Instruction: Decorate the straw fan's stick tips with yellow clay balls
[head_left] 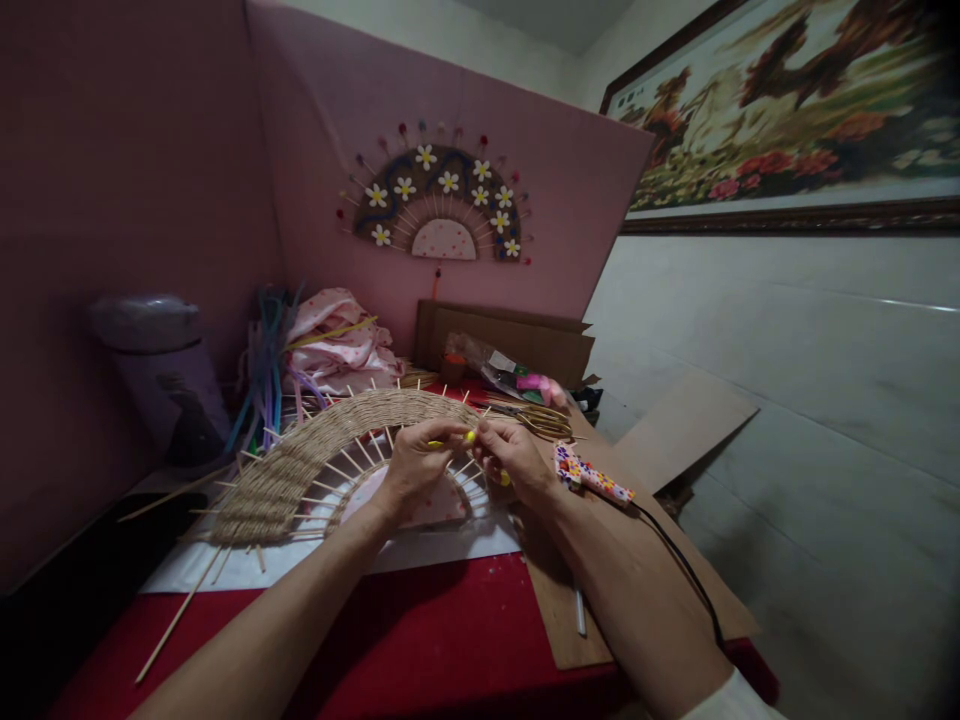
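In front of me, my left hand (422, 462) and my right hand (517, 460) meet with fingertips pinched on a yellow pipe cleaner (470, 437). It looks bunched or coiled between them, and a bit of yellow also shows below the right fingers. My fingers hide most of its shape. Under and behind the hands lies a half-round fan of woven twine (281, 480) on thin wooden sticks. At its inner centre is a pink dotted half disc (367, 497), partly covered by my left hand.
A flower-print glue gun (592, 478) with a black cord lies on cardboard at right, near gold-handled scissors (547, 421). Coloured pipe cleaners (266, 350), pink cloth (345, 340) and a purple container (169, 390) stand back left. A finished flowered fan (442, 195) hangs behind.
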